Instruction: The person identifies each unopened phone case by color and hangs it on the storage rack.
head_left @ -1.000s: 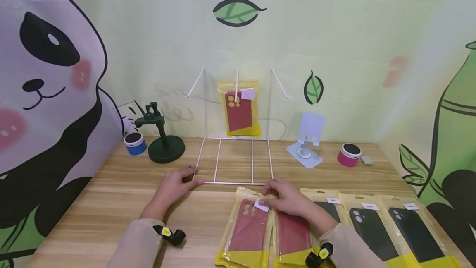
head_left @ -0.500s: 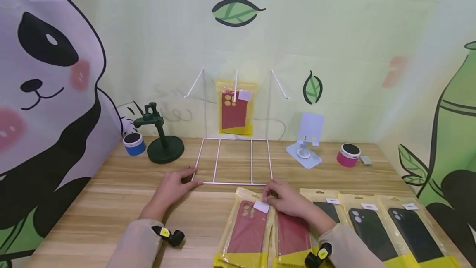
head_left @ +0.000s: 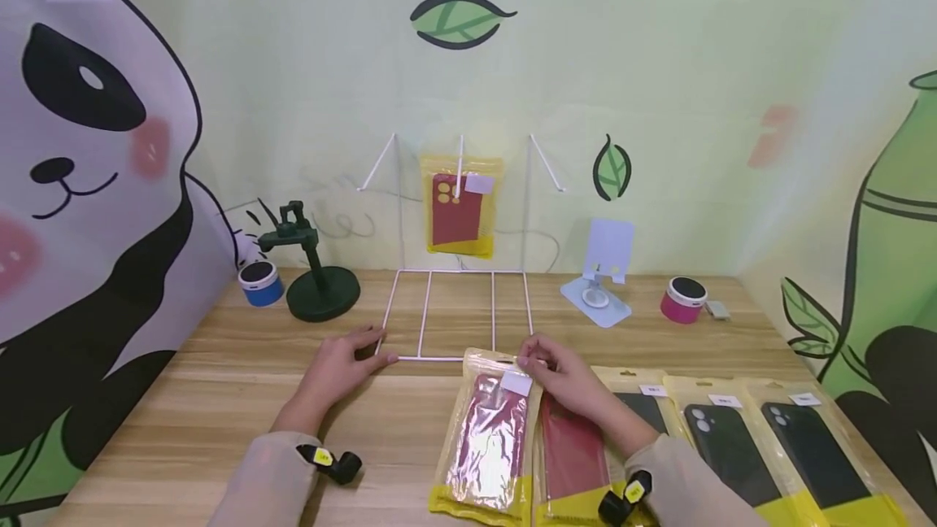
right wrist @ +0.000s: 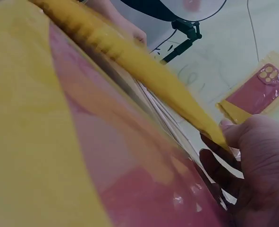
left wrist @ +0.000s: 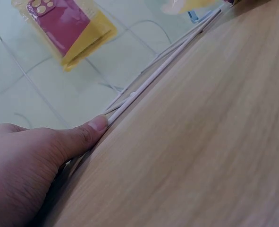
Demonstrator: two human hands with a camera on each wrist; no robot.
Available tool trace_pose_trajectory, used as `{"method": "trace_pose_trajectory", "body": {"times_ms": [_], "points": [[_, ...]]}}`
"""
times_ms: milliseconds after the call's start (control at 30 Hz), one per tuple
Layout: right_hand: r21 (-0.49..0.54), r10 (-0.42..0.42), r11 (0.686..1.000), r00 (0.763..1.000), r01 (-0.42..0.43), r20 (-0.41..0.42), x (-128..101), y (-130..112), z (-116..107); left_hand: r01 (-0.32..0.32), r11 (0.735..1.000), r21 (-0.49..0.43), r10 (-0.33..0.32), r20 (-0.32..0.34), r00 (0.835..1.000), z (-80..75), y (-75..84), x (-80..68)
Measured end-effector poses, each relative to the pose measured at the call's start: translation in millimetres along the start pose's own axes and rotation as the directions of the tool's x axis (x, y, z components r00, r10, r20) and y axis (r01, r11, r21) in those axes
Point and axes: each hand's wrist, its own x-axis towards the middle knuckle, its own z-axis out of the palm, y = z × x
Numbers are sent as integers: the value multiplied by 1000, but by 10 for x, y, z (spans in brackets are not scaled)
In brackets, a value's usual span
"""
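Note:
My right hand pinches the top right corner of a yellow-edged clear pouch with a red phone case inside. Its top end is raised and its film shines with glare. In the right wrist view the thumb and fingers close on the pouch's edge. My left hand holds the front left corner of a white wire rack, thumb on the bar in the left wrist view; its other fingers are mostly hidden there. A similar pouch hangs from the rack's middle hook; the two side hooks carry nothing.
Right of the raised pouch lie another red-case pouch and several black-case pouches. Behind stand a dark green stand, a blue speaker, a pale blue phone stand and a pink speaker. A printed wall backs the table.
The right hand has taken hold of the pouch's top corner and raised that end, which now overlaps the rack's front bar. The hanging pouch has swung slightly. The left hand stays put.

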Motion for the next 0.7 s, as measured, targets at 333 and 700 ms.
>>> {"method": "trace_pose_trajectory", "body": {"times_ms": [333, 700], "points": [[49, 47, 997, 990, -54, 131, -30, -22, 6, -10, 1000, 4, 10, -8, 1000, 1, 2, -1], [190, 111, 975, 994, -113, 23, -18, -230, -67, -24, 1000, -6, 24, -19, 1000, -11, -10, 7]]}}
